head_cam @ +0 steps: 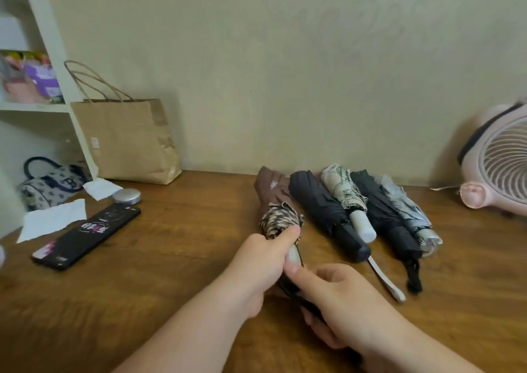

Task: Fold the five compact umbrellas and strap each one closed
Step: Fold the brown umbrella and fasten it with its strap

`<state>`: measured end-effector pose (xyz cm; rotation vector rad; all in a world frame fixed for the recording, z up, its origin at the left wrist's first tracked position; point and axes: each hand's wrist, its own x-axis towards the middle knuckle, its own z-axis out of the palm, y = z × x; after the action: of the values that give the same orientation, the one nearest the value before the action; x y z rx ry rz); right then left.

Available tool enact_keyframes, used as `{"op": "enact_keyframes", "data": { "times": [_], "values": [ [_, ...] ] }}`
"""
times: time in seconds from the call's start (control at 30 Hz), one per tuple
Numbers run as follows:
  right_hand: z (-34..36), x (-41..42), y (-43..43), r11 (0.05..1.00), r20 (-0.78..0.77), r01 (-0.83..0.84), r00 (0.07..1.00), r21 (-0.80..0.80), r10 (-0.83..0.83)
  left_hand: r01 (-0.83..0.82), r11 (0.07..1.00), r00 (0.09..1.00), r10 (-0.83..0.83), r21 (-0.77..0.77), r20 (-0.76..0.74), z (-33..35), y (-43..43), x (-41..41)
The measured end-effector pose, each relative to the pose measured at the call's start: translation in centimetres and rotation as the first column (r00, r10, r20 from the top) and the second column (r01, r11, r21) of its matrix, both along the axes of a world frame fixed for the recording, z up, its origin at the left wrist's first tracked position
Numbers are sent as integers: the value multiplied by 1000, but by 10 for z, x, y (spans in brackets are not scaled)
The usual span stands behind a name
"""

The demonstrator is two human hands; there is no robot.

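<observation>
- The brown umbrella (273, 193) lies at the left end of a row on the counter (171, 273), its top towards the wall and its checked lower folds bunched at the near end.
- The left hand (262, 264) has its fingers and thumb clamped round that bunched cloth, just above the pale handle.
- The right hand (348, 301) has its thumb on the handle and its fingers curled round the dark end below. Whether that is the handle or a cord I cannot tell.
- The cloth looks gathered but loose, so the step in hand seems to be tightening it for the strap.
- To do it well, keep the left grip firm, turn the handle so the folds wrap one way, then smooth them flat before pulling the strap round.
- No strap shows on it; it may be tucked in the folds.
- Just beside it lie the navy umbrella (322, 207), the cream umbrella (342, 187), the black umbrella (382, 210) and the grey umbrella (405, 207), all collapsed. I cannot tell whether they are strapped.
- Writing: the black phone (88, 236) has pink and white characters, too blurred to read. The paper bag (128, 141) carries a small pale label, also unreadable.
</observation>
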<state>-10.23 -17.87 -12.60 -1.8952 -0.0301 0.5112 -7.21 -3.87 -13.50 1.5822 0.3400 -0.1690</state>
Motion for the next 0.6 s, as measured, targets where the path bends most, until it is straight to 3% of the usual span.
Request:
{"op": "enact_keyframes", "data": {
  "times": [0.1, 0.23, 0.4, 0.47, 0.53, 0.6],
  "values": [
    [-11, 6, -1, 987, 138, 71, 989, -142, -51, 56, 992, 998, -55, 109, -13, 3, 2, -1],
    [-12, 7, -1, 940, 389, 86, 920, -330, 52, 147, 976, 989, -143, 163, -36, 3, 5, -4],
    [-9, 7, 0, 884, 458, 9, 858, -468, 234, 48, 947, 999, -52, 316, 3, 2, 13, -3],
    [-5, 12, -12, 851, 546, 103, 804, -515, 233, -2, 938, 997, -24, 347, 73, 1, 19, 0],
    [7, 22, -27, 760, 672, 325, 716, -562, 191, -32, 962, 996, 8, 270, 89, -2, 22, 4],
    [19, 37, -42, 651, 705, 461, 690, -602, 163, -27, 999, 1000, 27, -20, 11, 0, 21, 6]
  ]
}}
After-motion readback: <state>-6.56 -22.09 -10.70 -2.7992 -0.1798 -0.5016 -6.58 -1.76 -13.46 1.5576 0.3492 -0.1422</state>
